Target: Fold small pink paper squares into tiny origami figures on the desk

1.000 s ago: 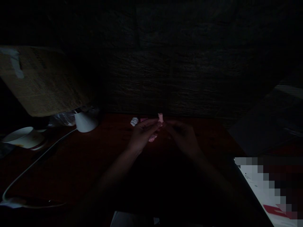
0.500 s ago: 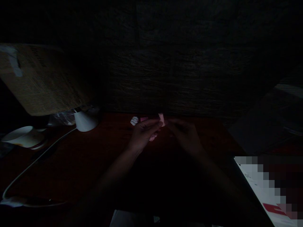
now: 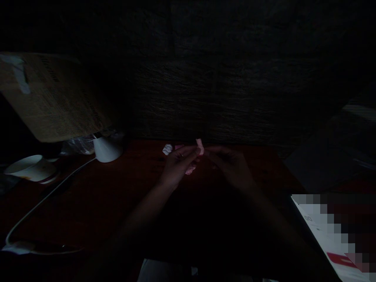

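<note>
In the dim head view, a narrow pink strip (image 3: 199, 145), apparently folded or rolled paper, stands up between my hands. My left hand (image 3: 176, 166) pinches its lower end between thumb and fingers. From the other side, the closed fingertips of my right hand (image 3: 230, 164) meet the strip's lower edge; shadow blurs the exact contact. Under my left fingers lies a crumpled pink piece (image 3: 190, 170), partly covered. Behind that hand a flat pink piece (image 3: 179, 147) shows on the table, and a crumpled whitish ball (image 3: 167, 149) rests to its left.
On the dark reddish table (image 3: 117, 196) stand a white cone-shaped object (image 3: 107, 150) with a cable (image 3: 49, 196) and a paper cup (image 3: 32, 168). A cardboard box (image 3: 58, 98) rises at the left. A dark textured wall (image 3: 190, 98) closes the back. White printed packaging (image 3: 320, 235) sits at lower right.
The pink strip's upper end has shifted slightly and its shape looks a bit more bent. Both hands stay in nearly the same place, with small finger movements.
</note>
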The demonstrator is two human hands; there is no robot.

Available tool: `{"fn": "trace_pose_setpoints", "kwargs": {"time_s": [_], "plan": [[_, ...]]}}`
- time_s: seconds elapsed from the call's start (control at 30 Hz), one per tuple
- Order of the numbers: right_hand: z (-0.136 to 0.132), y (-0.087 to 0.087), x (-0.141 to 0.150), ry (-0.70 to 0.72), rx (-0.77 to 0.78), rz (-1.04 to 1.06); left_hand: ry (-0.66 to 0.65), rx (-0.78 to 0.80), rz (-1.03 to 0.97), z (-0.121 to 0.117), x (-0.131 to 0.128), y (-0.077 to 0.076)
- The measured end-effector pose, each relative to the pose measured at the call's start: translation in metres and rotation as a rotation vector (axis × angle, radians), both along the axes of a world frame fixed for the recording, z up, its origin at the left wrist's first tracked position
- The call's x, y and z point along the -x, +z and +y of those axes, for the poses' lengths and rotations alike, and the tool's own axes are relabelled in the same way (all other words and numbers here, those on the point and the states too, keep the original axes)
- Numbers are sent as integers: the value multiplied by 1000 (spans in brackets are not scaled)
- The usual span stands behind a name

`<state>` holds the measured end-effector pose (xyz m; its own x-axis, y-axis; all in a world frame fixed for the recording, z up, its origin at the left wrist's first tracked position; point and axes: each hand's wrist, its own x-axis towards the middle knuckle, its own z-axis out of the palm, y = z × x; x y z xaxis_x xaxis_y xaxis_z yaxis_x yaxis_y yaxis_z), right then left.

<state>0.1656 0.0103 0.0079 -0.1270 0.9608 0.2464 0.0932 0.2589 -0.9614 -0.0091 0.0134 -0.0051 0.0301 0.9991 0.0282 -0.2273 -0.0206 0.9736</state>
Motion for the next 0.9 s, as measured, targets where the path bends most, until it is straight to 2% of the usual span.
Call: {"fn": "trace_pose_setpoints", "kwargs": {"time_s": [0.23, 0.53, 0.73, 0.9], "plan": [[2, -2, 0, -27, 23, 25, 19, 20, -19, 0, -1, -2], [-1, -4, 4, -65, -45, 7, 34, 21, 4, -2, -1, 1], [-2, 3, 4, -55, 39, 16, -14, -85, 71, -5, -2, 6], [-2, 5, 5, -28, 37, 22, -13, -125, 68, -5, -5, 5]]}}
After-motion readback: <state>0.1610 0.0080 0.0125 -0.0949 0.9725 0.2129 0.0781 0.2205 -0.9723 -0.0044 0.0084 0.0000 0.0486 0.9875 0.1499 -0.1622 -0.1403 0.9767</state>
